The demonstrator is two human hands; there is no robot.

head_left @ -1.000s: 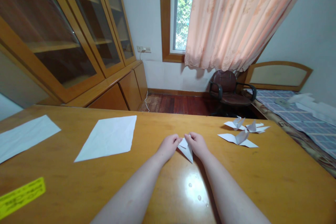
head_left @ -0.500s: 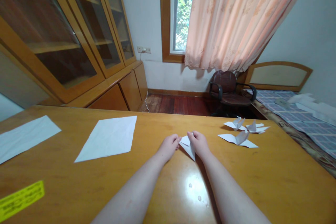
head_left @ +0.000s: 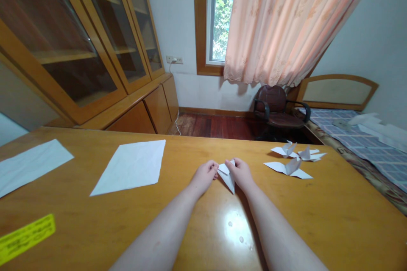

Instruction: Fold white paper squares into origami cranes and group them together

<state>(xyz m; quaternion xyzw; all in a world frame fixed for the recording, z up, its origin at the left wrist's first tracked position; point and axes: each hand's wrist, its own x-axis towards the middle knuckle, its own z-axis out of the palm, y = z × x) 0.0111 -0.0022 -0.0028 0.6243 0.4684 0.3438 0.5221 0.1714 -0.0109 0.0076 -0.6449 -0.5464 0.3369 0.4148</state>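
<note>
A small folded piece of white paper (head_left: 227, 180), kite-shaped with its long point toward me, is between my hands above the middle of the table (head_left: 143, 228). My left hand (head_left: 205, 176) pinches its left corner between thumb and fingers. On the opposite side my right hand (head_left: 241, 173) grips the upper right part, thumb on top, covering that edge. A small flap shows near the top of the paper. Off to the right lie several folded paper cranes (head_left: 289, 167) with spread wings.
Two white paper sheets, a near one (head_left: 133, 167) and a far-left one (head_left: 32, 167), lie on the left half of the table. A yellow label (head_left: 27, 239) is at the lower left. Beyond the table stand a glass-door cabinet (head_left: 133, 114), an office chair (head_left: 278, 108) and a bed (head_left: 356, 135).
The folded paper has shifted slightly, its lower point moving a little to the left. My right thumb has slid slightly left on it. Both hands keep their hold.
</note>
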